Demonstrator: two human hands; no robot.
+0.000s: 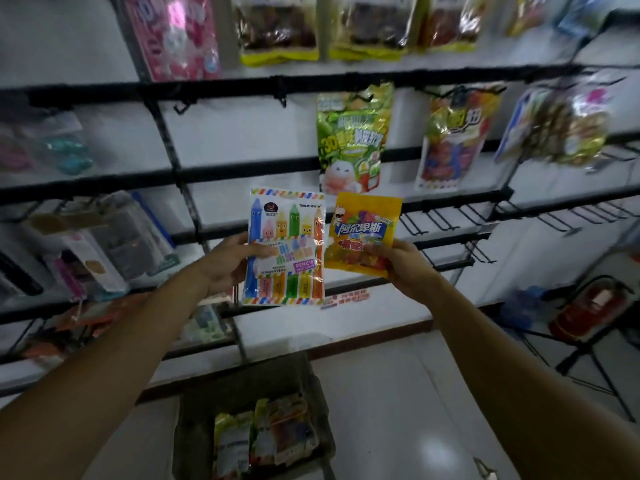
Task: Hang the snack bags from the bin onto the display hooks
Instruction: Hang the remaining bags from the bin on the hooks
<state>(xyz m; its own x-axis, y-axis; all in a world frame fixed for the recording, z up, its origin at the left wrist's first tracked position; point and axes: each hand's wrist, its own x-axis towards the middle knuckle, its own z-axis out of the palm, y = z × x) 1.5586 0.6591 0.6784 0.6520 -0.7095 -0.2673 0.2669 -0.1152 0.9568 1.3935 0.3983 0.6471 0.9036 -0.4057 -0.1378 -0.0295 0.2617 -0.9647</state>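
**One snack bag in each hand, held up before the rack**

The left hand (225, 265) grips the pencil-print bag (285, 247) by its left edge, with the thumb laid across the front and the fingers behind. The bag stands upright and faces the camera. Just to its right, the right hand (405, 268) pinches the yellow gummy bag (363, 233) at its lower right corner, so the bag tilts slightly and rises above the fingers. The two bags sit side by side, their near edges almost touching or just overlapping.

Right above the yellow bag, a green bag (349, 140) hangs from a hook on the black rail (242, 81). A red and yellow bag (457, 136) hangs further right on the same rail. Level with the right hand and beyond it, a row of bare hooks (426, 221) juts out. Left of the left hand, blurred packets (104, 244) hang on the rack.

Well below both hands, the bin (194, 438) sits on the floor with more snack bags (266, 434) in it. Far down to the right stands a red fire extinguisher (588, 310).
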